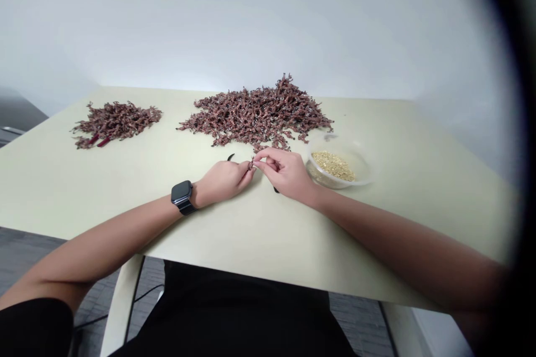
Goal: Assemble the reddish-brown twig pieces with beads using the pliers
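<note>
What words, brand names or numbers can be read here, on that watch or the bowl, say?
None can be read: the smartwatch on the person's left wrist has a dark screen with nothing legible, and the clear bowl shows no label.
</note>
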Demonstrator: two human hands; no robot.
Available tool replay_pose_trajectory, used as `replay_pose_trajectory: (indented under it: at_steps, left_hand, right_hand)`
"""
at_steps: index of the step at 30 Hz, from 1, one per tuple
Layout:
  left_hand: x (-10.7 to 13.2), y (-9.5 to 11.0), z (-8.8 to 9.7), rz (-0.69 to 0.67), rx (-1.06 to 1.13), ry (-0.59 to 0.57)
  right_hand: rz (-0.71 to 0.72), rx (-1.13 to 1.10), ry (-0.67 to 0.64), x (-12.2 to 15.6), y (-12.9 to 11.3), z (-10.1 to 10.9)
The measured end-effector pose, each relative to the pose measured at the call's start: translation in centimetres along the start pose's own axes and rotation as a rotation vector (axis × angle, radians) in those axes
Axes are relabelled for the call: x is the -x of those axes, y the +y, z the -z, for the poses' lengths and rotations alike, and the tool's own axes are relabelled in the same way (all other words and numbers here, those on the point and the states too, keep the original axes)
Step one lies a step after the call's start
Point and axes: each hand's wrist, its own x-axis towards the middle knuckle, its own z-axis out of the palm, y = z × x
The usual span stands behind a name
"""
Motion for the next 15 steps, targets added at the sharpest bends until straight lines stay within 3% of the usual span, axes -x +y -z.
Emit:
replay_pose_trajectory:
  at_steps: [6, 15]
  left_hand:
    - [0.1, 0.1, -0.1, -0.012, -0.037, -0.002]
    - [0.2, 0.0, -0.4, -0.091, -0.249, 0.038]
  right_hand:
    - [-0.007, -0.001, 0.001, 0.1, -0.4, 0.1]
    - [-0.696, -0.692, -0.021, 0.1, -2.8, -0.9]
